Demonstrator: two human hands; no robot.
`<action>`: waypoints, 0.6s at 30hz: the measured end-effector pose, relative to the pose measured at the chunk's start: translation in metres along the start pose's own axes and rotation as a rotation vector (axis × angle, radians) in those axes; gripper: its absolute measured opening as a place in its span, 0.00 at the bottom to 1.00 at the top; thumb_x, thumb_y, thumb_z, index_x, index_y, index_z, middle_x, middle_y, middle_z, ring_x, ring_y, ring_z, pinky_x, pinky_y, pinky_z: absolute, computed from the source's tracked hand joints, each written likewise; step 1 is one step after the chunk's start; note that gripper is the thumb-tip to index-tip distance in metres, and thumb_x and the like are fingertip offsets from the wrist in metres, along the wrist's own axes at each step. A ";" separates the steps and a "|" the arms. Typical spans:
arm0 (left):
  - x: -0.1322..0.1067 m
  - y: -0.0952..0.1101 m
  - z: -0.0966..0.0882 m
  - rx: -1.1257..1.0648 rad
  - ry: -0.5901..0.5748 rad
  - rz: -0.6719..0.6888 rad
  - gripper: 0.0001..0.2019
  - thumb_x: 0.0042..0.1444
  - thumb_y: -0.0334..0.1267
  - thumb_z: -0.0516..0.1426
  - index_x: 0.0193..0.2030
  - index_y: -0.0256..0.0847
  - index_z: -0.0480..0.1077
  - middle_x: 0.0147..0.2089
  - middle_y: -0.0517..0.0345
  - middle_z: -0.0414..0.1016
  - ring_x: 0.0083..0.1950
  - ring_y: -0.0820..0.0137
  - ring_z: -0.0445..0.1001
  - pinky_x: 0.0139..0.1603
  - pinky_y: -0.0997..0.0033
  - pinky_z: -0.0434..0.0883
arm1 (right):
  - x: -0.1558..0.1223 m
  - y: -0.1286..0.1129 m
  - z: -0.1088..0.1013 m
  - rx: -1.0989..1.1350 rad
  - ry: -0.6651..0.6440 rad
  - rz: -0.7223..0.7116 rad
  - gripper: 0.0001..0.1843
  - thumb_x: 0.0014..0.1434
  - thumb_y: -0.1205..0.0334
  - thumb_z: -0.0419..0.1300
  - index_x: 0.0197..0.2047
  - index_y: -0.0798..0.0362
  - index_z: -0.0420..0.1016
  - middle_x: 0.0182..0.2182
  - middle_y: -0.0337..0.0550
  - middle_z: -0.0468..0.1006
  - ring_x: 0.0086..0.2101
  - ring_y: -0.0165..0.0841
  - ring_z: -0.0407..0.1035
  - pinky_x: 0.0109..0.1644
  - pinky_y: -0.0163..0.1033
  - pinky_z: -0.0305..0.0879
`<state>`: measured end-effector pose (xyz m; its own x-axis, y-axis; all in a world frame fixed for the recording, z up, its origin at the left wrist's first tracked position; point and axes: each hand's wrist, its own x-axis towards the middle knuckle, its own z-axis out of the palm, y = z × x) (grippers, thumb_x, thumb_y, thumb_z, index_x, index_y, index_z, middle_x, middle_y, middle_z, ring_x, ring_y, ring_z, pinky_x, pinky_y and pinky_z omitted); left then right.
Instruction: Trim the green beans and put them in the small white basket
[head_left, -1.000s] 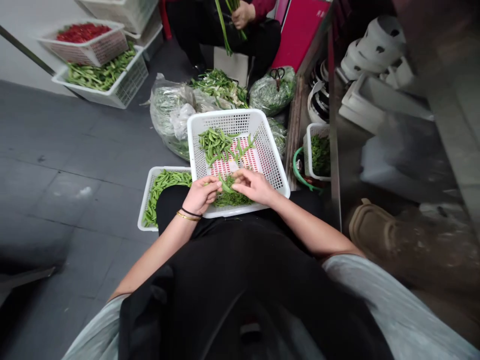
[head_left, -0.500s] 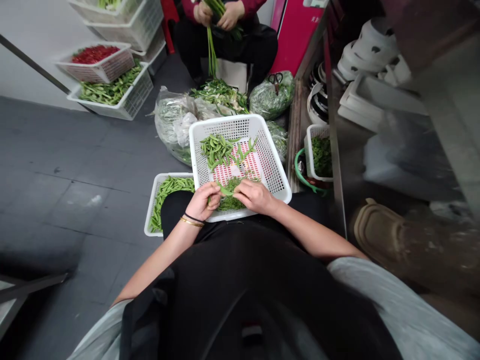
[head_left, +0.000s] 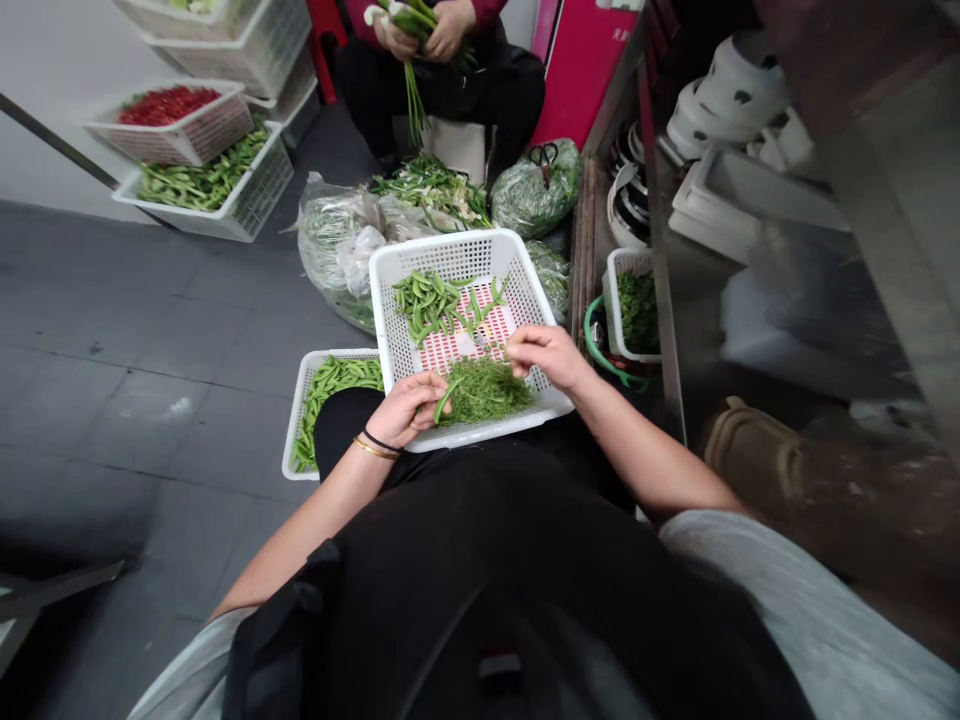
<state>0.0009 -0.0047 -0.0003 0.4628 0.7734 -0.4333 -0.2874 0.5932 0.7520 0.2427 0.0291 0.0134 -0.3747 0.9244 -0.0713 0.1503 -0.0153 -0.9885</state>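
Observation:
My left hand [head_left: 409,408] pinches one green pea pod [head_left: 445,402] over the near left edge of a white plastic basket [head_left: 380,330] on my lap. My right hand [head_left: 551,355] is above the basket's right side, thumb and fingertips pressed together; whatever they hold is too small to make out. Between the hands, at the basket's near end, lies a heap of thin green trimmings [head_left: 487,390]. Whole pea pods [head_left: 426,303] form a pile at its far left, with a few scattered beside them on the red-patterned bottom.
A second white basket [head_left: 289,440] of pea pods stands by my left knee. Beyond my basket are bagged greens [head_left: 337,245] and a pile of greens [head_left: 435,190]. A co-worker's hands [head_left: 424,32] hold long green stalks. A metal-edged shelf [head_left: 661,300] runs along the right.
My hands have moved apart: the right went up and rightward, away from the pod, while the left keeps it. More of the trimmings heap shows. The co-worker's stalks have shifted.

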 end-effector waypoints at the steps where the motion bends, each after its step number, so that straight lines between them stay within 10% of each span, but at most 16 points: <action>1: 0.001 0.001 -0.002 0.004 -0.001 -0.014 0.08 0.43 0.33 0.61 0.29 0.34 0.66 0.21 0.55 0.73 0.11 0.86 0.48 0.11 0.84 0.44 | 0.001 -0.002 -0.005 -0.052 0.067 -0.025 0.14 0.57 0.52 0.57 0.31 0.55 0.69 0.20 0.35 0.70 0.20 0.27 0.66 0.24 0.32 0.62; 6: 0.009 -0.002 -0.006 0.025 -0.046 -0.065 0.07 0.44 0.33 0.60 0.29 0.34 0.66 0.21 0.56 0.72 0.11 0.86 0.46 0.11 0.84 0.42 | 0.000 -0.011 0.013 -0.670 -0.024 -0.339 0.18 0.57 0.53 0.58 0.47 0.53 0.70 0.41 0.47 0.74 0.33 0.31 0.68 0.35 0.37 0.65; 10: 0.009 0.002 -0.004 0.265 -0.048 -0.007 0.07 0.47 0.37 0.61 0.29 0.36 0.69 0.21 0.57 0.72 0.13 0.83 0.52 0.12 0.82 0.47 | 0.008 -0.004 0.037 -0.956 -0.287 -0.445 0.14 0.63 0.60 0.50 0.32 0.56 0.73 0.29 0.45 0.73 0.29 0.31 0.66 0.33 0.35 0.60; 14: 0.006 0.011 0.004 0.627 -0.052 0.201 0.08 0.42 0.35 0.66 0.24 0.35 0.72 0.22 0.58 0.71 0.23 0.76 0.65 0.23 0.79 0.61 | 0.019 0.001 0.043 -0.645 -0.313 -0.448 0.13 0.62 0.60 0.52 0.30 0.55 0.73 0.26 0.40 0.73 0.28 0.28 0.66 0.34 0.33 0.61; 18: 0.013 0.011 0.003 0.438 0.207 0.399 0.08 0.46 0.37 0.64 0.26 0.36 0.71 0.23 0.59 0.70 0.20 0.79 0.60 0.20 0.79 0.57 | 0.023 0.008 0.041 -0.204 -0.120 -0.144 0.15 0.62 0.57 0.51 0.30 0.56 0.72 0.23 0.38 0.74 0.24 0.25 0.68 0.30 0.31 0.63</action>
<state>0.0059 0.0109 0.0036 0.2064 0.9696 -0.1311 -0.0141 0.1370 0.9905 0.1974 0.0343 -0.0020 -0.5094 0.8596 0.0402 0.2643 0.2008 -0.9433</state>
